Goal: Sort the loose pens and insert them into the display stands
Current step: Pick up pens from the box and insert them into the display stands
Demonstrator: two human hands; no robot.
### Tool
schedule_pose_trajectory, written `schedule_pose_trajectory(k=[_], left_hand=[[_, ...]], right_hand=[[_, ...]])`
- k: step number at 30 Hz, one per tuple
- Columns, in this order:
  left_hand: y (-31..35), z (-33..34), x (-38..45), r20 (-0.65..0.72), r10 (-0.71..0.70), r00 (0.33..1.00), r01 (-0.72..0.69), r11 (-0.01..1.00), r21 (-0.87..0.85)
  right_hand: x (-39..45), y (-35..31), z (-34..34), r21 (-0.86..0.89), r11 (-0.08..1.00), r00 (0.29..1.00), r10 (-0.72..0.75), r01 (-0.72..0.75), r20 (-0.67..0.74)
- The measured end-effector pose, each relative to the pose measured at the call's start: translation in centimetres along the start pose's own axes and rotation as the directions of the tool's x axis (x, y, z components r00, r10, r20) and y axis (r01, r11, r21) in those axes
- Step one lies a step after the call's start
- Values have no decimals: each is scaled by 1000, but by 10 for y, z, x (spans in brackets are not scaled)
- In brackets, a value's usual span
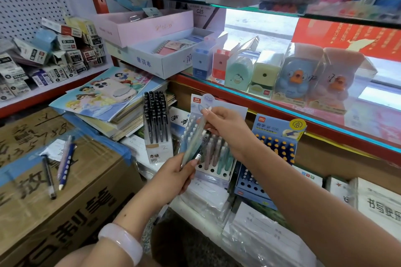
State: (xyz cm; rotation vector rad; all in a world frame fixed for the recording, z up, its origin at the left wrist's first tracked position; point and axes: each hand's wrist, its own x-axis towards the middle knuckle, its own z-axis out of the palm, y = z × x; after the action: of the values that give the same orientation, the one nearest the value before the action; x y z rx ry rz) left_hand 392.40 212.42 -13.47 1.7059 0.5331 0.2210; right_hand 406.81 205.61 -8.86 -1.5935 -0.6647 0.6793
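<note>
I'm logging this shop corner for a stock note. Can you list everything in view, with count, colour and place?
Loose pens: three, one black, one pink, one blue, on the cardboard box at left.
Black pen stand: one, full, centre.
Pastel pen stand: one, partly filled, behind the hands.
Blue pen stand: one, yellow-tipped pens, to the right.
Sharpeners: about seven, pastel, on the glass shelf.
Small boxes: a pile, too many to count, left shelf.
Picture books: a stack, count unclear, centre left.
Left hand: grips a bundle of pens.
Right hand: pinches one pale pen.
</note>
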Motion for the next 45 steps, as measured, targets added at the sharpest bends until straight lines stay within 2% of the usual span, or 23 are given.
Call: schedule_pose_trajectory(k=[2,5,7,8,10,13,15,19,28,31,33,37,40,42,45], left_hand=[[-2,-3,1,-18,-25,1000,25,1000,-17],[-8,-10,6,-65,-75,995,76,997,14],[-14,-16,10,-162,-107,981,119,991,67],[-17,-20,12,-233,-121,965,143,987,79],[-21,-27,15,-364,-151,919,180,982,47],[-23,-34,16,-470,-166,867,176,984,-22],[-23,-34,16,-498,-148,854,173,985,5],[-22,-32,15,-498,-125,858,159,987,25],[-21,-32,14,-504,-110,857,151,988,41],[-20,-32,14,-503,-104,858,145,989,43],[-20,-32,14,-502,-105,858,145,989,41],[-18,-30,12,-488,-118,865,143,990,13],[-16,-28,11,-448,-157,880,140,988,-71],[-14,-26,9,-353,-155,923,112,984,-138],[-11,-20,8,-203,-102,974,79,990,-119]], right_hand=[[4,-1,2,58,998,1000,21,-20,-15],[10,-2,-3,150,988,985,1,25,-172],[14,-3,-11,220,971,963,-32,93,-268],[15,-1,-14,178,977,952,-64,122,-301],[13,8,-15,-32,989,941,-149,146,-302],[7,26,-6,-372,912,959,-241,171,-150],[8,39,1,-517,836,966,-251,187,-56],[11,55,8,-646,744,977,-213,169,10],[16,58,5,-711,683,984,-166,165,68],[17,57,6,-692,705,987,-141,155,77],[17,58,6,-690,707,986,-153,159,70],[15,59,9,-751,636,981,-177,174,78],[12,55,10,-774,603,971,-231,195,65],[9,46,12,-724,658,964,-263,207,37],[4,30,20,-506,842,983,-157,186,99]])
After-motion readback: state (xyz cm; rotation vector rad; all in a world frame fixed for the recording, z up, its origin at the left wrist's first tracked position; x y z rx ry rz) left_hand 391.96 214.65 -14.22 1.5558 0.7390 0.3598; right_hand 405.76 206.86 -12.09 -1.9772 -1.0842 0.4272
